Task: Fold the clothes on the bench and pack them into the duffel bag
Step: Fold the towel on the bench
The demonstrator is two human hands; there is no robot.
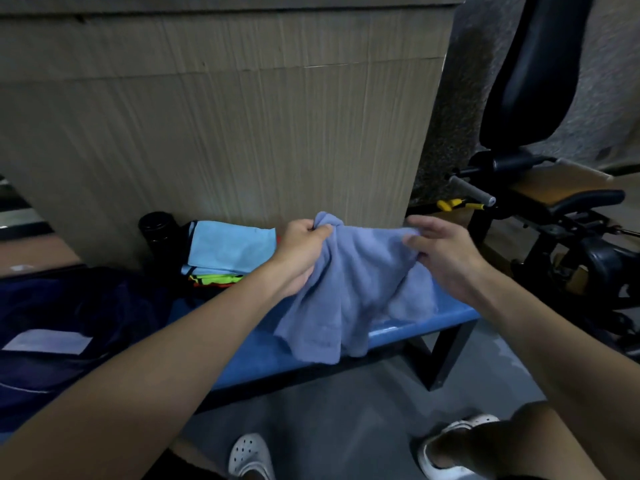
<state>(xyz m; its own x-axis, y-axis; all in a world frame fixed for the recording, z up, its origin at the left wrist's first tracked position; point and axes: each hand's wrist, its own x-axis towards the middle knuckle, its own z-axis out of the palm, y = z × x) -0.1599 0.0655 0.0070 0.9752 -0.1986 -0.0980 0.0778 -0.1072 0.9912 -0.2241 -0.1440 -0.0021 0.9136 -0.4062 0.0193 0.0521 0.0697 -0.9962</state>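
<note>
The cloth (353, 289) hung bunched above the bench (415, 327), its lower edge drooping past the seat's front. The left hand (304, 244) gripped one top corner in a closed fist. The right hand (440, 251) pinched the other top edge between thumb and fingers. A stack (228, 247) of folded clothes lay on the bench to the left, against the wall, with a black bottle (157, 233) just beside it. The bag (69, 306) sat further left. A gym machine (536, 98) stood to the right.
</note>
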